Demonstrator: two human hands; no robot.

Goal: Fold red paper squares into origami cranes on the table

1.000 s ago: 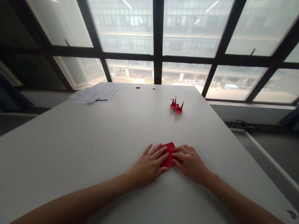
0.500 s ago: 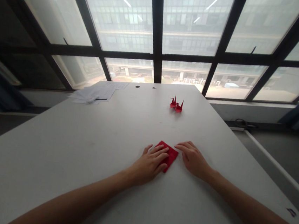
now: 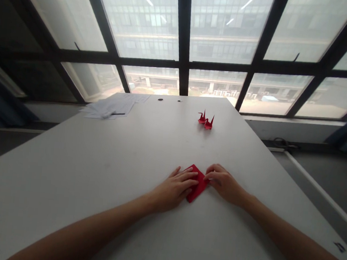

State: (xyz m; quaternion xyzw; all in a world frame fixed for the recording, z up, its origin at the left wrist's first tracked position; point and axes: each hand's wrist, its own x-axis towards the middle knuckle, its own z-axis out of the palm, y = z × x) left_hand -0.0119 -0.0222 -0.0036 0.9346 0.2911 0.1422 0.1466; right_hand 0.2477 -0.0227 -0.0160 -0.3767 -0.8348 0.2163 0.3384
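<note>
A folded square of red origami paper [image 3: 199, 186] lies on the white table [image 3: 122, 153], one corner pointing away from me. My left hand [image 3: 175, 189] rests flat across its left part with the fingers spread, covering that side. At the right corner, my right hand [image 3: 222, 183] pinches the paper between thumb and fingertips. Farther back stand two red paper cranes, the left crane [image 3: 202, 119] close beside the right crane [image 3: 209, 124].
Loose white papers [image 3: 110, 106] with a dark pen [image 3: 118, 113] on them lie at the table's far left. A round dark hole [image 3: 160, 99] shows near the far edge. Large black-framed windows rise behind. A small dark mark [image 3: 339, 247] is at the right edge.
My right hand has moved from beside the paper onto its right corner and closed on it. The paper has turned slightly. My left hand stays on it.
</note>
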